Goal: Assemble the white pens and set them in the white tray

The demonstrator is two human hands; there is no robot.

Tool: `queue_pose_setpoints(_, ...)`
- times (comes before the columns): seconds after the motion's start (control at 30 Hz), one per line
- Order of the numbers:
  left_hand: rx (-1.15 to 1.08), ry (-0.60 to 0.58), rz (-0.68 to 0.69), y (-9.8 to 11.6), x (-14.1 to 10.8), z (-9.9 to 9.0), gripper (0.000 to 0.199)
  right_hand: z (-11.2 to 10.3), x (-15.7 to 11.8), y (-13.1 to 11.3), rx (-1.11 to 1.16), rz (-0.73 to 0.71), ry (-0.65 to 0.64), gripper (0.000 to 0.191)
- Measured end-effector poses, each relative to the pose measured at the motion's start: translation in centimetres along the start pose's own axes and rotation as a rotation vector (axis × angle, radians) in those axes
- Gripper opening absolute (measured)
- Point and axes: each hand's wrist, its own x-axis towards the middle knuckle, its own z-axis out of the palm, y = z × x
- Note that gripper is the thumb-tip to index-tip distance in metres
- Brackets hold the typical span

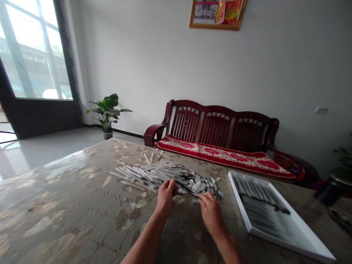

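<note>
Two hands [165, 192] [209, 206], apparent stick [193, 194], tray [240, 202] apart

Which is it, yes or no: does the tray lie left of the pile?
No, the tray lies to the right of the pile.

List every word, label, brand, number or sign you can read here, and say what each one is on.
None: no text is legible in this view.
Framed picture on the wall: any print is too small and blurred to read.
Pile of thin sticks on the table: no lettering can be made out.
White-walled tray: no lettering visible on its walls; its contents are blurred.
</note>
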Motion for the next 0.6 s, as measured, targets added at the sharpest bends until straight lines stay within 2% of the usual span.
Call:
queue_pose_setpoints(0.17, 0.032, -0.115, -0.092, -0.5, -1.0, 0.7, 0.04, -0.1, -0.1, -0.5, 0.024, 0.001, 0.033, 0.03)
queue_pose_setpoints(0.23, 0.047, -0.183, -0.141, -0.8, -1.5, 1.0, 0.037, 0.0, 0.0, -0.4, 0.145, 0.031, 0.022, 0.025)
queue_pose_setpoints(0.3, 0.029, -0.257, -0.225, -1.0, -1.9, 1.2, 0.031, 0.2, 0.2, -0.2, 0.333, 0.14, -0.018, 0.024)
queue_pose_setpoints(0.43, -0.007, -0.364, -0.371, -1.2, -2.6, 1.3, 0.021, 0.8, 0.4, 0.7, 0.743, 0.386, -0.087, 0.05)
queue_pose_setpoints(0.5, -0.014, -0.41, -0.423, -1.4, -2.9, 1.3, 0.02, 1.1, 0.5, 0.7, 0.856, 0.41, -0.074, 0.057)
queue_pose_setpoints(0.6, -0.029, -0.453, -0.467, -1.7, -3.2, 1.4, 0.018, 1.1, 0.6, 0.4, 0.885, 0.398, -0.069, 0.062)
